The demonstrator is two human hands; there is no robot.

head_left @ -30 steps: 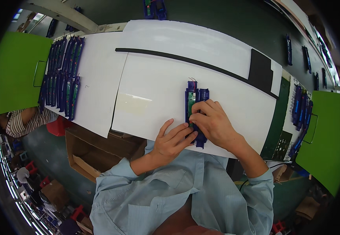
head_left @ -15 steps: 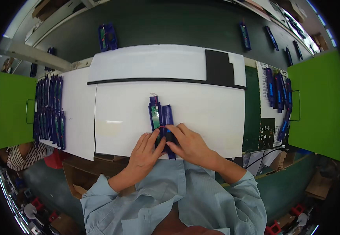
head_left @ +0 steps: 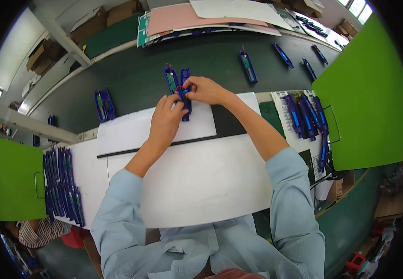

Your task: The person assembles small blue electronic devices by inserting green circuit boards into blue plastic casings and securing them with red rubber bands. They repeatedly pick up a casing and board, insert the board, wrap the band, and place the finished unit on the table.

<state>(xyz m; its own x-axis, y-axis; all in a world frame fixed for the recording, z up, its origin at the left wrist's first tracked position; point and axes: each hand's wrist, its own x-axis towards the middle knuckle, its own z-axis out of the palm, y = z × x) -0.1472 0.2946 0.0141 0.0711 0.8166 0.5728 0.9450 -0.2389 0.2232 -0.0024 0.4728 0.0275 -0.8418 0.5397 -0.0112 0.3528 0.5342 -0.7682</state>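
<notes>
Two halves of a long blue-purple plastic housing lie side by side in my hands, over the far edge of the white work surface and the dark belt. In the left half sits a green circuit board (head_left: 171,83), with a red wire at its far end. The right housing half (head_left: 185,73) is the plainer one, and a red wire spans the two. My left hand (head_left: 163,117) grips the near part of the housing, its fingers covering much of it. With thumb and fingertips, my right hand (head_left: 207,90) pinches the right half; exactly what lies under the fingertips is hidden.
On the dark green belt (head_left: 136,65) lie more housings, including an opened one (head_left: 104,105) at left and one (head_left: 247,66) at right. Rows of housings (head_left: 63,183) stand at my left, and a pile (head_left: 307,116) at my right. Green panels (head_left: 11,176) flank both sides. A person in stripes sits at lower left.
Both hands have carried the opened housing from the near edge of the white surface forward to the belt. The view has also shifted forward, showing more of the far side.
</notes>
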